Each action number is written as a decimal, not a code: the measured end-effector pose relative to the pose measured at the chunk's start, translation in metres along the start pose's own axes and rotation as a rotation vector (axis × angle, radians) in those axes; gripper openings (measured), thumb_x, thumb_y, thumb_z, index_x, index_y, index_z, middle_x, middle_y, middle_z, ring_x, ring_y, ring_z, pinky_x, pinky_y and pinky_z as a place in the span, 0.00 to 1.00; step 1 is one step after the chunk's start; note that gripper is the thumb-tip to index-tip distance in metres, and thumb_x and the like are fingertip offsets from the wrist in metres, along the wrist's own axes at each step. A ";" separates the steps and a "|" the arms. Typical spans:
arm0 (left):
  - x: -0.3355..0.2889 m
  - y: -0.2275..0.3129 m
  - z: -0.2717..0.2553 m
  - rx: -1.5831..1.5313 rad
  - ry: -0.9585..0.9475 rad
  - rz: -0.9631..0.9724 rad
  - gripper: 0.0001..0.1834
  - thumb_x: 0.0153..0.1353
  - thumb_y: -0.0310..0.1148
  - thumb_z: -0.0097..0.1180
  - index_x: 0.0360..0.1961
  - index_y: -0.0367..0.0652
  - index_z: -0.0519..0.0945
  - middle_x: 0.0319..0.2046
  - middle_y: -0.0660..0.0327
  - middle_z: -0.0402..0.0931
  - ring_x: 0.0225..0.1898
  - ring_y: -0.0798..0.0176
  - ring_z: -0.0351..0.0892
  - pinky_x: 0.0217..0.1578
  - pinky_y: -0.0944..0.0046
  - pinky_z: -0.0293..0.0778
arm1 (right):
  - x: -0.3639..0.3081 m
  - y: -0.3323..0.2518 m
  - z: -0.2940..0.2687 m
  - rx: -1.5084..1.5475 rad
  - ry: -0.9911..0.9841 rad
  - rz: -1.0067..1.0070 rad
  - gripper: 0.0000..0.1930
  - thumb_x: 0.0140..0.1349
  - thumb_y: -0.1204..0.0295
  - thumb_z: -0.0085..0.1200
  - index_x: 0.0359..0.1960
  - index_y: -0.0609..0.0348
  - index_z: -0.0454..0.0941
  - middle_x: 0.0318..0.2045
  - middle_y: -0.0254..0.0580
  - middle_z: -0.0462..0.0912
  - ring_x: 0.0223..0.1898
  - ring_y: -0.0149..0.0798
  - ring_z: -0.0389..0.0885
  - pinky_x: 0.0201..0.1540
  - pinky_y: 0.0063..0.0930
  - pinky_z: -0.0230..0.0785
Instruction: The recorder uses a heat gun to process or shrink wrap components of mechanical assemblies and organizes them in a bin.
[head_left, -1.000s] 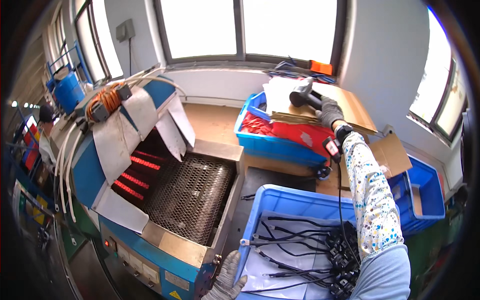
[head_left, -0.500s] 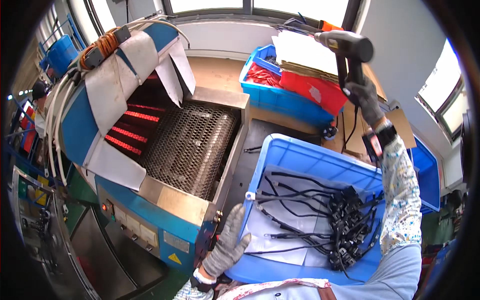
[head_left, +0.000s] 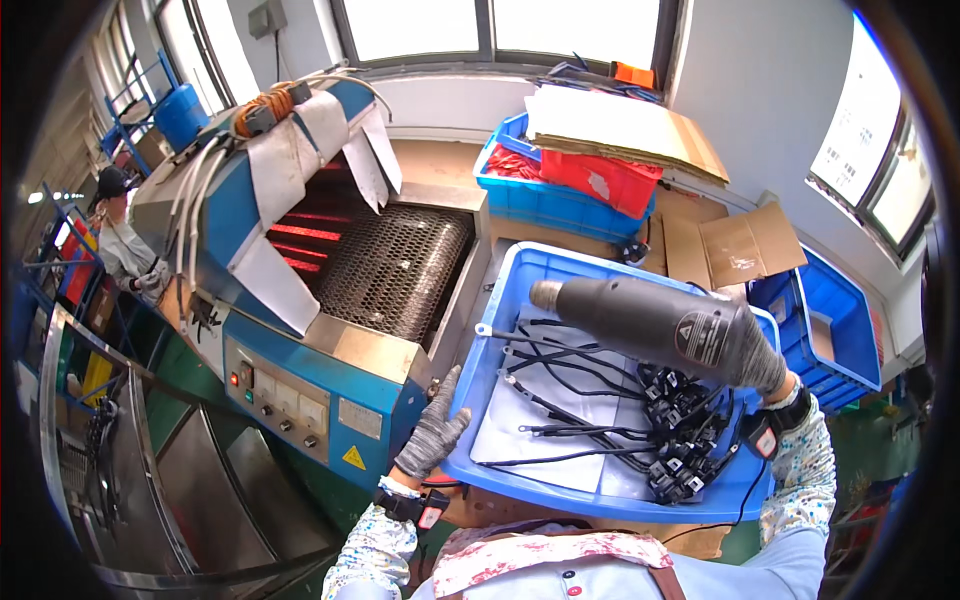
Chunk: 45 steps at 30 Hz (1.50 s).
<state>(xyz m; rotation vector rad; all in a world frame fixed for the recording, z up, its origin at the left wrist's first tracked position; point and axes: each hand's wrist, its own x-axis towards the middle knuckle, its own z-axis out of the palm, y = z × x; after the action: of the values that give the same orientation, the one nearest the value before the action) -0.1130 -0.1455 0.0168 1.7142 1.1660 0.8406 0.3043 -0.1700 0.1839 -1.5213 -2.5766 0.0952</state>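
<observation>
One heat gun [head_left: 640, 315], centre right, is clasped in the right grip [head_left: 762, 360]; beneath, one blue bin [head_left: 590, 505] holds black cables [head_left: 682, 408] too crowded to count. The left grip [head_left: 435, 437], unclenched, is beside it. Upper centre, one crate [head_left: 550, 211] carries one red bin [head_left: 608, 187].

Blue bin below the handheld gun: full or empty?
Partly filled: black cables lie in the blue bin, with white sheets bare beside them.

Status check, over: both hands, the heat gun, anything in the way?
Right hand holding heat gun over black cables. Left hand open, by blue bin's left rim. Gun hides some cables from view.
</observation>
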 end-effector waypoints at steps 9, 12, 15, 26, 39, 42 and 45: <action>-0.023 0.018 0.004 0.019 0.084 -0.136 0.28 0.46 0.24 0.48 0.53 0.39 0.64 0.41 0.44 0.71 0.43 0.48 0.74 0.45 0.56 0.70 | 0.021 -0.039 0.008 0.383 0.355 -0.072 0.13 0.38 0.69 0.63 0.25 0.61 0.77 0.18 0.48 0.77 0.21 0.48 0.77 0.25 0.33 0.68; -0.030 0.005 0.011 0.066 0.160 -0.102 0.27 0.46 0.25 0.48 0.52 0.38 0.65 0.41 0.43 0.71 0.43 0.45 0.73 0.45 0.55 0.69 | 0.020 -0.033 0.018 0.463 0.301 -0.007 0.12 0.39 0.69 0.62 0.26 0.62 0.78 0.19 0.51 0.77 0.22 0.50 0.77 0.26 0.34 0.68; -0.032 0.011 0.011 0.127 0.167 -0.106 0.27 0.46 0.25 0.49 0.52 0.37 0.65 0.43 0.41 0.70 0.45 0.42 0.72 0.47 0.55 0.68 | 0.020 -0.033 0.022 0.497 0.263 0.044 0.12 0.38 0.69 0.62 0.25 0.62 0.78 0.19 0.52 0.77 0.22 0.51 0.76 0.26 0.34 0.67; -0.038 0.000 0.015 0.055 0.176 -0.056 0.24 0.46 0.25 0.49 0.48 0.37 0.66 0.38 0.47 0.70 0.41 0.49 0.72 0.45 0.55 0.68 | 0.028 -0.034 0.030 0.449 0.191 0.079 0.13 0.38 0.69 0.63 0.25 0.63 0.77 0.19 0.52 0.76 0.22 0.51 0.76 0.26 0.34 0.67; -0.038 0.015 0.011 -0.018 0.137 -0.100 0.24 0.47 0.25 0.50 0.49 0.37 0.66 0.39 0.48 0.69 0.43 0.53 0.71 0.45 0.57 0.67 | 0.029 -0.023 0.046 0.467 0.231 0.063 0.16 0.38 0.65 0.66 0.28 0.59 0.78 0.22 0.47 0.79 0.25 0.47 0.79 0.29 0.33 0.69; -0.040 0.011 0.013 -0.064 0.176 -0.096 0.23 0.48 0.25 0.50 0.49 0.36 0.66 0.39 0.48 0.69 0.43 0.53 0.72 0.45 0.57 0.67 | 0.030 -0.023 0.047 0.465 0.223 0.057 0.16 0.39 0.65 0.66 0.29 0.59 0.78 0.22 0.46 0.79 0.25 0.47 0.79 0.29 0.33 0.69; -0.039 0.021 0.011 -0.099 0.162 -0.130 0.23 0.48 0.24 0.50 0.49 0.36 0.66 0.39 0.47 0.70 0.43 0.53 0.72 0.45 0.57 0.68 | 0.029 -0.022 0.047 0.461 0.229 0.056 0.16 0.38 0.64 0.66 0.29 0.58 0.78 0.22 0.46 0.79 0.25 0.48 0.78 0.29 0.34 0.68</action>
<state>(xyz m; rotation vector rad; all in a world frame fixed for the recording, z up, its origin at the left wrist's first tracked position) -0.1087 -0.1896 0.0295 1.4954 1.3063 0.9544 0.2641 -0.1539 0.1432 -1.3397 -2.1411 0.4576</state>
